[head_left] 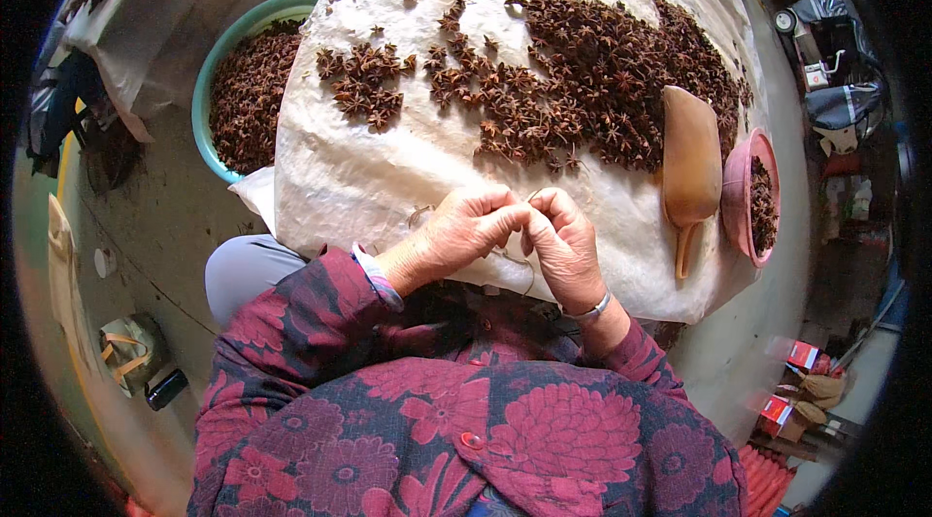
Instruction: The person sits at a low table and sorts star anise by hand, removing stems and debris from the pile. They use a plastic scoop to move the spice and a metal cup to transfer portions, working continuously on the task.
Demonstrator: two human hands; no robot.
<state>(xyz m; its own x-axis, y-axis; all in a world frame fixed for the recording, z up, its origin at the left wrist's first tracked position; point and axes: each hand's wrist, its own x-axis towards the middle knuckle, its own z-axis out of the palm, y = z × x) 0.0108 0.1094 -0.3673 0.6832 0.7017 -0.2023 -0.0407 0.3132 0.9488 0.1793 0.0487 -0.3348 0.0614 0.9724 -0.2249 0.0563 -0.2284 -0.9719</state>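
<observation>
One jacket (pixel 476 420), two hands (pixel 482 229) (pixel 566 250) — one pinched strand (pixel 531 272)

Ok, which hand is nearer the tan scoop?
Right. The right hand is left of the tan scoop, apart from it; the left hand is farther left.

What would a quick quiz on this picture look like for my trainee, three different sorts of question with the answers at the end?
1. Multiple choice: which thing lies just left of the pink bowl?
A) a green basin
B) a tan scoop
C) a red box

2. True or false: the left hand and right hand come together above the near part of the white sheet.

3. Fill in the colour: besides those spread on the sheet, dark star-shaped pods fill a round ____ basin on the left.

Key: 1. B; 2. True; 3. green.
</observation>
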